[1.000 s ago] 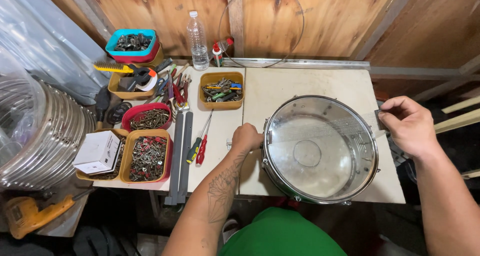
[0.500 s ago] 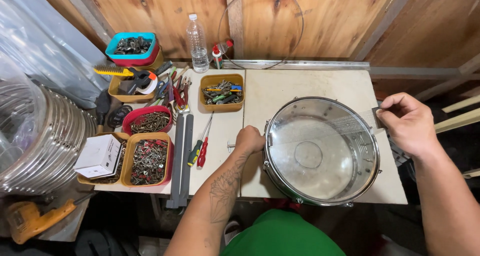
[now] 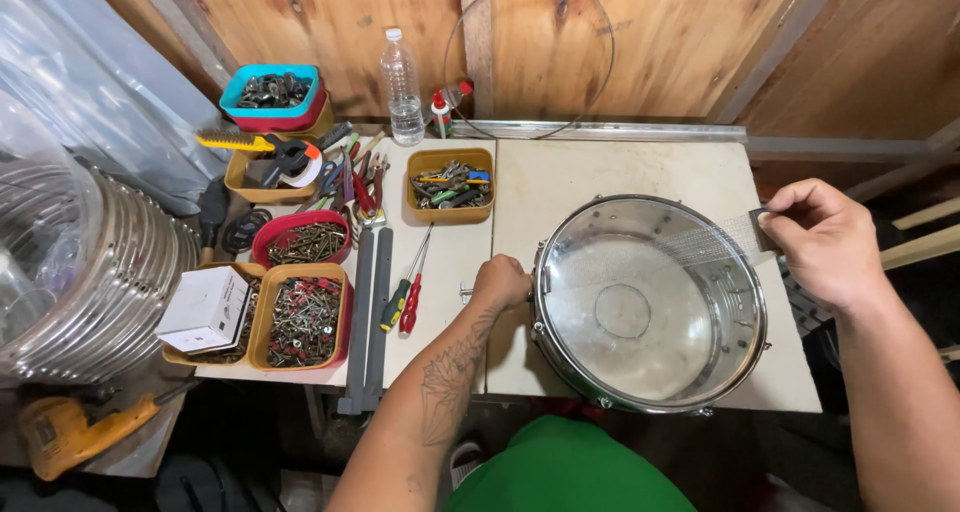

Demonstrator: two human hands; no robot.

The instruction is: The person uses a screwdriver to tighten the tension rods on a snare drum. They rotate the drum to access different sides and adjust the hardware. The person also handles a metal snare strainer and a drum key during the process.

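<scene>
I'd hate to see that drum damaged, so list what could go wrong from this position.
1. The snare drum overhangs the near edge of the table; a hard pull could tip it off.
2. The right hand holds the snare wire strip stretched across the clear head; it may kink or scratch the head.
3. The left hand works at the rim close to the two screwdrivers, which might get knocked away.

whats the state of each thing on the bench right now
drum: flat on the bench, clear head up
wire strip: stretched across the drum
left hand: closed at the drum's left rim
right hand: pinching the wire strip's end
water bottle: upright, capped
screwdrivers: lying flat, untouched
white box: closed, resting on a tray
</scene>
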